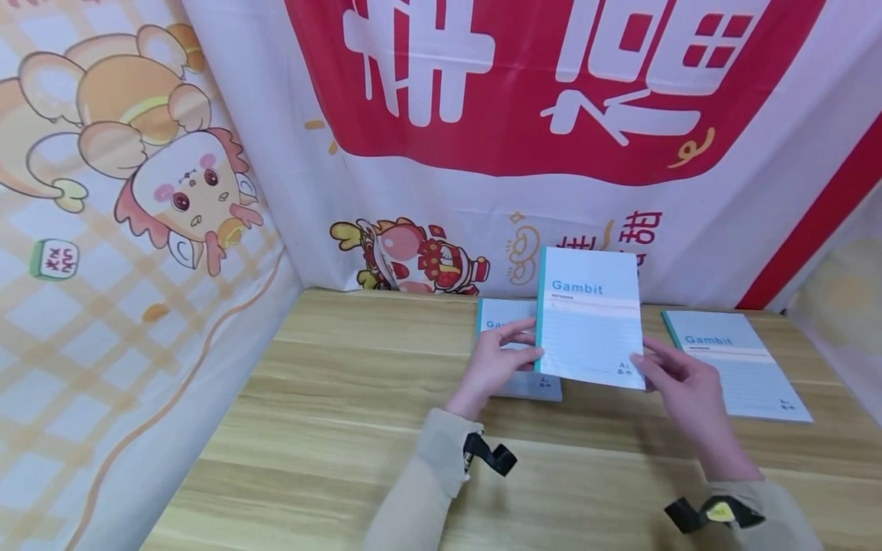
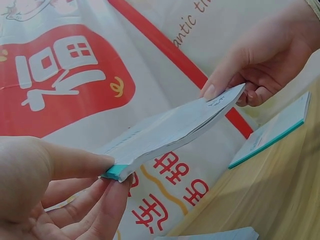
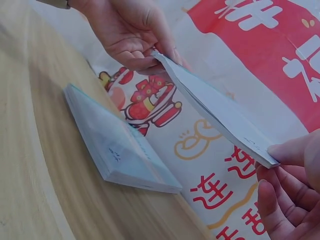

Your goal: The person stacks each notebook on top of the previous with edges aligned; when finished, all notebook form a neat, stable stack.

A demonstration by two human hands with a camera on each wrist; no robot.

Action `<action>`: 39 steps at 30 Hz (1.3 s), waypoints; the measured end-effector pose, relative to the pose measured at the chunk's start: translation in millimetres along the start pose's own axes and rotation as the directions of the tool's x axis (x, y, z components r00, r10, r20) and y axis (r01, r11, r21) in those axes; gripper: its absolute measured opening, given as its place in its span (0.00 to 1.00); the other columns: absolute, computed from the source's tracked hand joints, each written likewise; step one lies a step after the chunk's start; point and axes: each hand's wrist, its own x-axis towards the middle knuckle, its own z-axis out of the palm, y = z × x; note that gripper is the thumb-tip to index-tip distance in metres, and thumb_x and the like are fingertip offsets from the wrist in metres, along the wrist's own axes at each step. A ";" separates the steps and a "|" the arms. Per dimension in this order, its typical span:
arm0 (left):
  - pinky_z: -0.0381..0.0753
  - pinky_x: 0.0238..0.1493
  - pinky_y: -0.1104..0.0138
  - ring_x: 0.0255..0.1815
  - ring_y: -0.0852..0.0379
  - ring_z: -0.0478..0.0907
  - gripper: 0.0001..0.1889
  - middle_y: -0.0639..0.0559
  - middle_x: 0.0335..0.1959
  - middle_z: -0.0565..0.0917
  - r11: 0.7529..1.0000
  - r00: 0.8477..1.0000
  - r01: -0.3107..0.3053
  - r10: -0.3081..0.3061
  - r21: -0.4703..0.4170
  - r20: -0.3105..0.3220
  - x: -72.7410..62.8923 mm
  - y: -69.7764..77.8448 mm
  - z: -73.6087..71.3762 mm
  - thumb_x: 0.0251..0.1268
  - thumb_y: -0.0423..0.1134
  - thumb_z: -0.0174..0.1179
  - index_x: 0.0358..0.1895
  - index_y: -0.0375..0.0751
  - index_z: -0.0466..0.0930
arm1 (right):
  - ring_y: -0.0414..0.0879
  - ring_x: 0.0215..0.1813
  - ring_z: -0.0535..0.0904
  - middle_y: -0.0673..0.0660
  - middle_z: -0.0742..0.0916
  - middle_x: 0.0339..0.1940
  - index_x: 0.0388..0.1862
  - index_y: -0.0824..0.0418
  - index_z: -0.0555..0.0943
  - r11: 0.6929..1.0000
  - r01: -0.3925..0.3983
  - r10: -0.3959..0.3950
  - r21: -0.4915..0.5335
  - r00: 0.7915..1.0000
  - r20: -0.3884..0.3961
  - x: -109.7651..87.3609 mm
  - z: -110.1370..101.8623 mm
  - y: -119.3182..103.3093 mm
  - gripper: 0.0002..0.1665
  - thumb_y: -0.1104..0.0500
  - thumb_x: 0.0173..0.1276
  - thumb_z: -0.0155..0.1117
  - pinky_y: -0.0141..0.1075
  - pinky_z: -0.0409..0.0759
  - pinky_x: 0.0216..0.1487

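A pale blue notebook (image 1: 589,325) marked "Gambit", with a teal spine, is held up above the table between both hands. My left hand (image 1: 499,363) pinches its spine edge near the lower corner, thumb on the cover and fingers beneath. At the opposite edge, my right hand (image 1: 682,379) pinches the lower right corner the same way. The left wrist view shows the notebook (image 2: 175,125) edge-on, slightly bowed. Behind the left hand lies a stack of like notebooks (image 1: 527,386), partly covered by the raised one. To the right of the right hand, another notebook (image 1: 744,367) lies flat.
The wooden table (image 1: 331,428) runs back to a white curtain (image 1: 496,199) with red printing and cartoon figures. A cloth (image 1: 138,321) with a checked pattern hangs along the left side. Black straps (image 1: 489,455) are on both wrists.
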 end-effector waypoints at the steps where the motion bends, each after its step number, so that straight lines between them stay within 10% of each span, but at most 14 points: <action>1: 0.87 0.41 0.64 0.41 0.56 0.85 0.25 0.55 0.43 0.86 1.000 1.000 0.002 -0.002 -0.001 0.002 0.8 0.7 -1.8 0.65 0.32 0.70 0.65 0.49 0.81 | 0.49 0.47 0.83 0.59 0.84 0.55 0.77 0.50 0.69 1.000 -0.004 0.004 0.007 1.000 0.001 1.4 1.2 -2.1 0.43 0.32 0.70 0.61 0.34 0.83 0.46; 39: 0.87 0.44 0.59 0.37 0.53 0.87 0.28 0.51 0.46 0.83 0.972 0.999 0.041 -0.035 0.230 -0.029 -0.9 -9.3 -69.3 0.67 0.34 0.69 0.70 0.47 0.76 | 0.52 0.41 0.83 0.60 0.86 0.47 0.69 0.53 0.79 0.996 0.068 -0.073 0.049 0.992 0.101 26.5 64.5 -9.6 0.32 0.41 0.70 0.69 0.46 0.86 0.45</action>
